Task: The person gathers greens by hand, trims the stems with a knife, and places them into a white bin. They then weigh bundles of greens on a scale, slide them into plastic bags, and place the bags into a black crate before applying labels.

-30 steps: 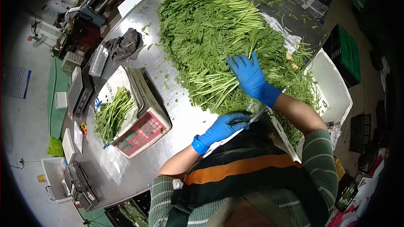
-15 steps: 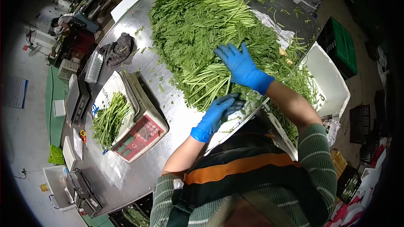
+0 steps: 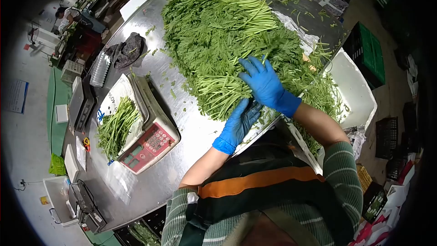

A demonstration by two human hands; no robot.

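Note:
A large heap of leafy green stalks [image 3: 214, 41] covers the middle of the metal table [image 3: 154, 173]. My right hand [image 3: 266, 84], in a blue glove, is over the heap's lower right part, its fingers apart and a leafy sprig near the fingertips. Below and left of it, my left hand [image 3: 239, 125], also gloved in blue, stands at the heap's near edge, palm partly turned up and fingers spread. Cut stalk ends lie just above its fingertips. On the left, a scale [image 3: 154, 143] with a red keypad bears a small bunch of greens [image 3: 118, 127].
A white foam box [image 3: 357, 86] with loose greens stands at the right, beside a green crate [image 3: 371, 54]. Dark crumpled plastic [image 3: 129, 51] and a clear tray [image 3: 100, 69] lie left of the heap. Orange scissors [image 3: 86, 143] lie farther left. Another person [image 3: 68, 17] bends at the far left.
My right hand has shifted slightly right and down. My left hand has moved a little right and turned its fingers more upward. A leafy sprig now stands up near my right fingertips.

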